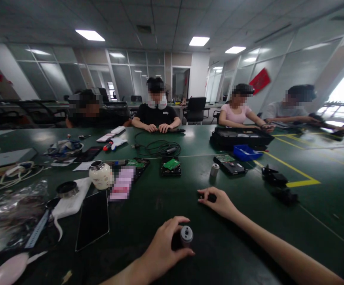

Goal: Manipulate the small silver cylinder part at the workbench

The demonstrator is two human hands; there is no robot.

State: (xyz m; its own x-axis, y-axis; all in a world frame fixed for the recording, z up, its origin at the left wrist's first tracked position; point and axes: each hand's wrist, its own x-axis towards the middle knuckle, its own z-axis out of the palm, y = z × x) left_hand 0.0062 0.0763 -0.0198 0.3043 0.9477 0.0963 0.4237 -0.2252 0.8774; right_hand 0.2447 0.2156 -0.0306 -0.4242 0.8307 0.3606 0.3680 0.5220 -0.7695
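Observation:
My left hand (166, 243) curls its thumb and fingers around a small electric motor (186, 236), a silver cylinder standing upright with dark slots and a hub on its top face. Further forward and to the right, my right hand (216, 200) pinches with thumb and index finger; a tiny light speck shows between the tips, too small to name. A second silver cylinder (215, 170) of similar look stands upright on the green table (148, 202), just beyond my right hand.
Hard drives (171, 167) with green boards and a blue tray (246, 152) lie ahead. A dark tablet (93, 221), a cream jar (100, 175) and a pink-handled object (10, 269) occupy the left. Several people sit across the table, near a coiled black cable (160, 148) and a black case (240, 138).

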